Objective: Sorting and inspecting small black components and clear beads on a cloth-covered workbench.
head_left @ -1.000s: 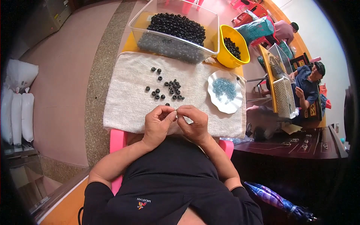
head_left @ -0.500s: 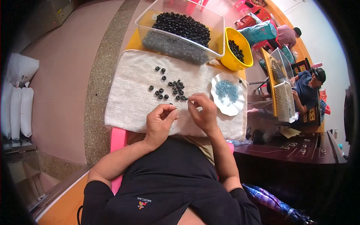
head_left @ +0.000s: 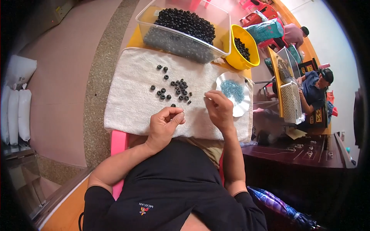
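Note:
Thumb and forefinger of my left hand (head_left: 165, 127) are pinched together over the near part of a white towel (head_left: 131, 86); whatever they hold is too small to make out. My right hand (head_left: 221, 112) hovers at the left edge of a white wavy-rimmed plate (head_left: 241, 108), its fingertips drawn together, their contents hidden. Tiny light-blue glassy pieces (head_left: 232, 90) lie on that plate. Several round black beads with holes (head_left: 181, 87) are scattered on the towel beyond my hands, some bunched together. One bead (head_left: 173, 105) lies just past my left fingertips.
At the table's far side stands a clear plastic bin (head_left: 181, 48) of black beads. Beside it is a yellow tub (head_left: 231, 59) with more. To the right, a person (head_left: 314, 90) sits near a white perforated basket (head_left: 290, 102). A folded umbrella (head_left: 279, 206) lies lower right.
My right hand has moved right, away from the beads and toward the plate. A small dark bead that was by its fingertips now lies apart on the towel. My left hand keeps its pinch.

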Demonstrator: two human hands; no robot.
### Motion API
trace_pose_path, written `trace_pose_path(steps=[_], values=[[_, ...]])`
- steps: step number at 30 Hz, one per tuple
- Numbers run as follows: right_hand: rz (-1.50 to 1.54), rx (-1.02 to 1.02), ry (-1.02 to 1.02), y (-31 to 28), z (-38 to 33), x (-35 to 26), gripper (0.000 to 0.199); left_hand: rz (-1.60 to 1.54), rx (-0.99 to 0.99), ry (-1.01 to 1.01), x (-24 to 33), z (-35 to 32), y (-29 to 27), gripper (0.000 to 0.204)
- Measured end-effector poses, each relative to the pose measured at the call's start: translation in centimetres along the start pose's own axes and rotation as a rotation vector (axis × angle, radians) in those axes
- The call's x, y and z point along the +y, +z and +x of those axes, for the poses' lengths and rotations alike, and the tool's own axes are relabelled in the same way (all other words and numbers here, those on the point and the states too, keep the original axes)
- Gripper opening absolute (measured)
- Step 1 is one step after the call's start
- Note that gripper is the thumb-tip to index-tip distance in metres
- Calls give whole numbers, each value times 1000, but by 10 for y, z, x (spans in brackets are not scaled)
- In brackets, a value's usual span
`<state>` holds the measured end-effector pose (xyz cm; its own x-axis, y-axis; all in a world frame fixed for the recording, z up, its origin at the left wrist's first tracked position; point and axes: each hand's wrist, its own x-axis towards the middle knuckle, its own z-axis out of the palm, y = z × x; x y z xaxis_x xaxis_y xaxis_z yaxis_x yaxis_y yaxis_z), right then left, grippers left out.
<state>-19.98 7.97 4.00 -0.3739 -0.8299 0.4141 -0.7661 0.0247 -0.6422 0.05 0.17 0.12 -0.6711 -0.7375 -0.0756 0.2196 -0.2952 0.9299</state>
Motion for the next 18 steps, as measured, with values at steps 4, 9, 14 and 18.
trace_pose_path(steps=[4, 9, 14, 18], values=[[-63, 52, 48, -28, -13, -1, 16, -26, -47, 3, 0, -1, 3, 14], [-87, 135, 153, -52, -27, 11, 17, 0, -76, -39, -5, -2, 2, 14], [-275, 118, 196, -79, -32, 35, 19, 19, -101, -61, -4, -3, 4, 13], [-282, 56, 214, -85, -30, 48, 19, 22, -123, -70, -6, -3, 3, 14]])
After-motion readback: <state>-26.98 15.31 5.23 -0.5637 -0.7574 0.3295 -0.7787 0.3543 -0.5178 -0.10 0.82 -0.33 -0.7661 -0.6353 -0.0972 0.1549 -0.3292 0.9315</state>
